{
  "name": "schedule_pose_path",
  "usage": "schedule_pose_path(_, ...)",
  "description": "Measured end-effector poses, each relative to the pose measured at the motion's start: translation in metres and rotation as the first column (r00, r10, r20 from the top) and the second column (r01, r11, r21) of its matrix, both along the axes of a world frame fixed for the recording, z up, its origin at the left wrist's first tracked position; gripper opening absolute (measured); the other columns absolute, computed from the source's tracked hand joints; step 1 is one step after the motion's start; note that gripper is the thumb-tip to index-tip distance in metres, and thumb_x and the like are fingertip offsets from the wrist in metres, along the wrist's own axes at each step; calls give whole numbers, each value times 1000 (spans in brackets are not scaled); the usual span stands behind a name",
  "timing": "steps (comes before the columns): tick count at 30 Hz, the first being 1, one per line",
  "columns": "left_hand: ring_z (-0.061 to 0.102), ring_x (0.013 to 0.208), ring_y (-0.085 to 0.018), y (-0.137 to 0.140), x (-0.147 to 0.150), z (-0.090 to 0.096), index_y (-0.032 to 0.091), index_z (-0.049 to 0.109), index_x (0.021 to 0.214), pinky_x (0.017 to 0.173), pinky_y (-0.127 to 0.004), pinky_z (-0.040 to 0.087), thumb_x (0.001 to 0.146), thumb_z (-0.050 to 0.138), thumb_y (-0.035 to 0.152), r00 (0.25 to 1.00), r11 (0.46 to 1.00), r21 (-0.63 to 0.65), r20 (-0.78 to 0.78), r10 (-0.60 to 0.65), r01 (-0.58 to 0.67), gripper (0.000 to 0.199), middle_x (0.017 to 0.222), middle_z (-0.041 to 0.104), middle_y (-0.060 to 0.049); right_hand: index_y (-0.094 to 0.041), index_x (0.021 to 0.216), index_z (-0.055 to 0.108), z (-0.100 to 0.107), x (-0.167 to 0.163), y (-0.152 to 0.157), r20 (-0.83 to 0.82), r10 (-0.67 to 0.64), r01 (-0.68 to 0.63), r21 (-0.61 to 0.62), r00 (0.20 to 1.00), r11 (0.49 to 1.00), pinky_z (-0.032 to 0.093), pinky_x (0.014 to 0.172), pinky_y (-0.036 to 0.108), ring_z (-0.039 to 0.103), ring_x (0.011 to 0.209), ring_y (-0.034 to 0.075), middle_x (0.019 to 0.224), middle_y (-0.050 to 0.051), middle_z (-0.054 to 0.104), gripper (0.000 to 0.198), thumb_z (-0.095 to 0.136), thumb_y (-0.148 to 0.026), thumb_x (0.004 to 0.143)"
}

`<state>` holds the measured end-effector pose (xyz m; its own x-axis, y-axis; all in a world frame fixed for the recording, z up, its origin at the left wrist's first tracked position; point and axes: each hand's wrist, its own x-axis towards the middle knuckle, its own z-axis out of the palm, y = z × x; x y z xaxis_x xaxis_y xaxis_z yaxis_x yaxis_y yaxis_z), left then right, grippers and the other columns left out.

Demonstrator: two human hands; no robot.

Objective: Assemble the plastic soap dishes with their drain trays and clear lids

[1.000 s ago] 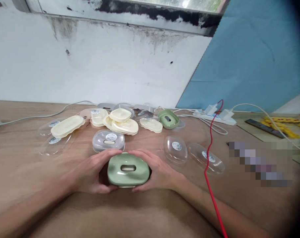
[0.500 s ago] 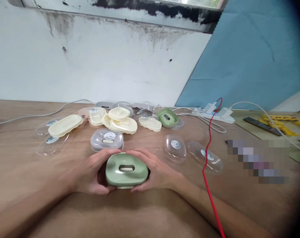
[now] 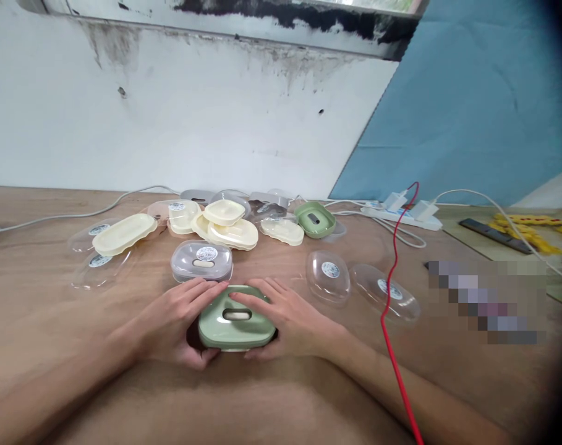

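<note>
Between my two hands sits a green soap box (image 3: 237, 337), rounded and oblong, with a slot in its top that shows something pale inside. My left hand (image 3: 176, 321) grips its left side, fingers along the far edge and thumb at the near lower corner. On the right side my right hand (image 3: 285, 321) holds it, thumb low at the front and the index finger lying over the top. Just behind stands a grey box (image 3: 201, 262) with a clear lid and a round sticker. The underside of the green box is hidden.
Cream trays (image 3: 232, 233) lie piled at the back, with a green dish (image 3: 315, 220) to their right. Clear lids (image 3: 327, 278) with stickers lie on the right. A red cable (image 3: 389, 334) runs down from a white power strip (image 3: 401, 216). One patch at right is pixelated.
My right index finger has moved from the far edge onto the top of the green box. My left fingers have also shifted slightly over its upper edge. The box stays in place.
</note>
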<state>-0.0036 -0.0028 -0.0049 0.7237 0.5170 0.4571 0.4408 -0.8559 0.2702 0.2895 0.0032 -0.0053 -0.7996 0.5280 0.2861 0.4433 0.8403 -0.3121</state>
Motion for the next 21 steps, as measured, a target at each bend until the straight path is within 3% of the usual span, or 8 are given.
schedule_pose_path(3, 72, 121, -39, 4, -4, -2, 16, 32, 167, 102, -50, 63, 73, 85, 40, 1000, 1000, -1, -23, -17, 17, 110, 141, 69, -20, -22, 166, 36, 2, 1, 1, 17, 9, -9, -28, 1000, 1000, 47, 113, 58, 56, 134, 38, 152, 21, 54, 101, 77, -70, 88)
schedule_pose_path(6, 73, 118, -40, 9, -9, -3, 18, 35, 167, 101, -53, 63, 75, 89, 61, 997, 997, 37, -26, -71, 72, 115, 141, 71, -21, -17, 170, 26, 2, 0, -1, 29, 2, -1, -55, 1000, 998, 45, 115, 59, 54, 136, 40, 154, 23, 53, 108, 73, -73, 90)
schedule_pose_path(9, 74, 118, -40, 11, -11, -4, 19, 39, 166, 100, -54, 63, 81, 84, 68, 997, 996, 54, 3, -76, 76, 108, 137, 73, -21, -16, 172, 21, 1, -1, -3, 49, -12, 15, -55, 999, 998, 44, 117, 60, 51, 139, 42, 158, 24, 50, 113, 70, -76, 90)
schedule_pose_path(14, 73, 119, -39, 8, -9, -4, 18, 47, 159, 98, -51, 65, 82, 84, 61, 999, 999, 16, 29, -45, 44, 96, 136, 72, -21, -19, 171, 27, 5, 3, 4, 11, 25, -25, 7, 1000, 1000, 38, 121, 61, 46, 146, 42, 163, 22, 47, 111, 64, -84, 89)
schedule_pose_path(16, 73, 118, -39, 8, -9, -4, 18, 49, 158, 97, -50, 65, 81, 84, 61, 999, 999, 25, 28, -35, 34, 95, 134, 72, -20, -23, 167, 36, 11, 10, 10, -15, -62, 63, 62, 998, 996, 39, 120, 62, 47, 146, 42, 161, 19, 49, 96, 58, -82, 94)
schedule_pose_path(18, 73, 116, -39, 8, -9, -3, 18, 50, 157, 95, -49, 65, 81, 83, 63, 1000, 999, 48, 21, -22, 21, 94, 133, 70, -21, -24, 159, 48, 17, 21, 18, -41, -321, 324, 149, 946, 934, 42, 117, 62, 51, 142, 42, 155, 19, 54, 73, 52, -71, 103)
schedule_pose_path(19, 73, 115, -39, 8, -9, -3, 19, 50, 156, 93, -48, 65, 81, 83, 64, 1000, 998, 58, 15, -15, 14, 93, 132, 69, -21, -22, 155, 52, 20, 27, 22, -42, -481, 480, 192, 876, 856, 43, 115, 62, 54, 138, 43, 152, 21, 56, 65, 50, -64, 106)
schedule_pose_path(21, 73, 110, -37, 8, -10, -3, 19, 51, 155, 89, -47, 65, 82, 81, 65, 1000, 997, 74, 5, -4, 4, 91, 128, 67, -20, -15, 149, 58, 23, 41, 29, 3, -746, 719, 265, 666, 642, 47, 107, 64, 59, 129, 47, 143, 27, 58, 61, 50, -58, 107)
